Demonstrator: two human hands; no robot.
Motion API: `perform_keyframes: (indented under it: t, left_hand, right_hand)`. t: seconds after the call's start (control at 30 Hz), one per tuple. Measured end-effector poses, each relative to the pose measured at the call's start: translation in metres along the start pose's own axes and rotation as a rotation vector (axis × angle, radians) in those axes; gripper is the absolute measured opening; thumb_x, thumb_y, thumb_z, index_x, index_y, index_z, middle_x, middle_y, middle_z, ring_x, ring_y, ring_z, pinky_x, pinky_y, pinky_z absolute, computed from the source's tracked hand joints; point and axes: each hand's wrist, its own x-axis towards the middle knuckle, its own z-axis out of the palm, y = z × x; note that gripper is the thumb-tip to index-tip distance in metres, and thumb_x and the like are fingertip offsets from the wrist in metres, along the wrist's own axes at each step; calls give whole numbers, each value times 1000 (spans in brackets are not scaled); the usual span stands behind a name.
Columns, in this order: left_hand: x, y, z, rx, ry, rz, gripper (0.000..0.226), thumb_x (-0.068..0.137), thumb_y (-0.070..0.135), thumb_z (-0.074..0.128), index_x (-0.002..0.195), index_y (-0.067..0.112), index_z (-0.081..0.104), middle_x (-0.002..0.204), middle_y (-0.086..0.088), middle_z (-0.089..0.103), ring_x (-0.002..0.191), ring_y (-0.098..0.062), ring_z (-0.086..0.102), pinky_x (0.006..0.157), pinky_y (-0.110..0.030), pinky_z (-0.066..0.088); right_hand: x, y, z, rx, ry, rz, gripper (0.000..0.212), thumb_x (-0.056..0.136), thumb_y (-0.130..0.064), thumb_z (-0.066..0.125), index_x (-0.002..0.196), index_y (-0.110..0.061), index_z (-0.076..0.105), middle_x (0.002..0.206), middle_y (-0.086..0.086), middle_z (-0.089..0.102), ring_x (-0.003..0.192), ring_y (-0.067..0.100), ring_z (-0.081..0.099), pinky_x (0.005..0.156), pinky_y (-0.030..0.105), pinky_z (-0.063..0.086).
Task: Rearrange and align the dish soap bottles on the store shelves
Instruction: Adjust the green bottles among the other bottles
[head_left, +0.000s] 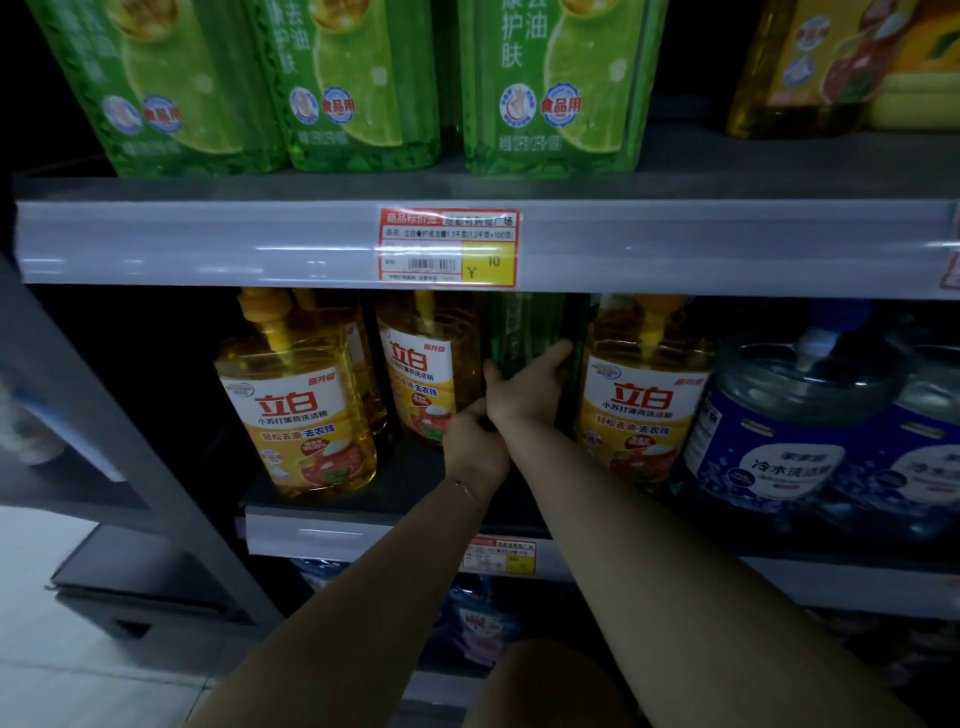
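I log three large green dish soap bottles (550, 104) on the upper shelf (675, 176), their tops cut off by the frame. On the shadowed middle shelf (311, 506), a dark green bottle (524, 327) stands between yellow dish soap bottles (431, 374). Its label is unreadable. The right hand (524, 389) grips its body. The left hand (475, 447) sits at its base with fingers hidden, so I cannot tell its grip.

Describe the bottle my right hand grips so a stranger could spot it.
Find the shelf under the big price tag. Directly below, between two yellow bottles, stands the dark green bottle. It is the only green one in that row.
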Motion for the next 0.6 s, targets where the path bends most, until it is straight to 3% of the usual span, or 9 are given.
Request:
perform_keyframes:
  t: [0.13,0.23,0.4,0.5,0.6]
  left_hand:
    - [-9,-3,-7,11,-129,114,38,91,3,59,129,0,55,121,-14,63,115,-19,54,82,-16,42]
    - [-13,2,-17,7,-141,111,42,91,6,61,132,4,54,124,-12,62,118,-22,55,90,-23,44]
    - [-27,4,-30,187,-88,191,39,90,15,64,125,4,52,118,-10,62,110,-22,57,77,-18,38]
    - [-36,5,-32,187,-114,236,43,84,16,71,117,5,47,113,-11,60,106,-25,57,74,-22,39]
    - [-42,4,-29,122,-102,270,57,74,23,78,115,8,42,118,-12,54,108,-27,54,85,-33,47]
  right_hand:
    - [3,2,-2,-74,9,-37,74,86,-28,67,137,-14,15,130,19,47,113,33,55,87,41,53]
    - [-4,5,-7,-129,-10,-82,70,86,-27,66,134,-15,17,127,19,52,108,33,59,81,37,54]
    - [-29,9,-24,-258,-40,-154,67,86,-33,67,131,-11,22,124,18,54,106,33,60,78,36,55]
    - [-45,15,-37,-297,-54,-218,61,84,-39,66,123,-13,27,122,15,53,102,31,61,75,34,54]
    - [-56,20,-51,-318,-57,-275,61,81,-41,68,118,-13,28,118,12,56,101,30,62,76,36,55]
